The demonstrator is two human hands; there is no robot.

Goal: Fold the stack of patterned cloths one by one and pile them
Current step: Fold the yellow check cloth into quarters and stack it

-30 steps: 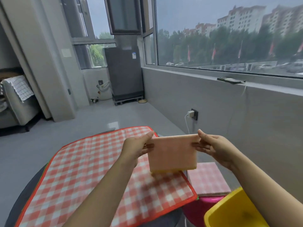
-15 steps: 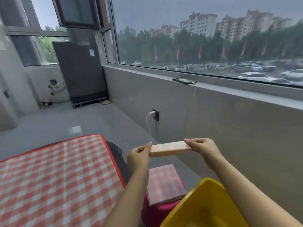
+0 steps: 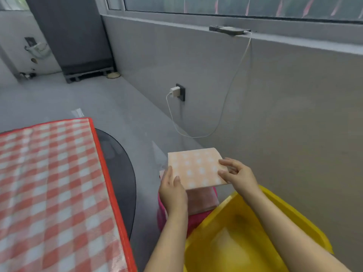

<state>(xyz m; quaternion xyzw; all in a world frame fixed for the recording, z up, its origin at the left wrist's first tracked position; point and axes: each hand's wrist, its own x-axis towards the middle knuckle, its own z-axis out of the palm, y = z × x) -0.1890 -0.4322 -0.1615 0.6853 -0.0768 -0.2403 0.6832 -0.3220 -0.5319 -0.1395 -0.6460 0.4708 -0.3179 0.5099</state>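
Folded orange cloth (image 3: pixel 196 168) held flat between both hands, just above a pink folded cloth (image 3: pixel 202 201) on a pink stool (image 3: pixel 172 218). Left to right: one red-checked mat (image 3: pixel 51 183) over a dark round table (image 3: pixel 119 173), open grey floor (image 3: pixel 137 122) beyond its red edge; left hand (image 3: pixel 171 190) pinching the near-left corner, thumb on top; right hand (image 3: pixel 236 174) gripping the right edge, fingers curled; one yellow tub (image 3: pixel 261 242) close beside the stool. Two folded cloths counted.
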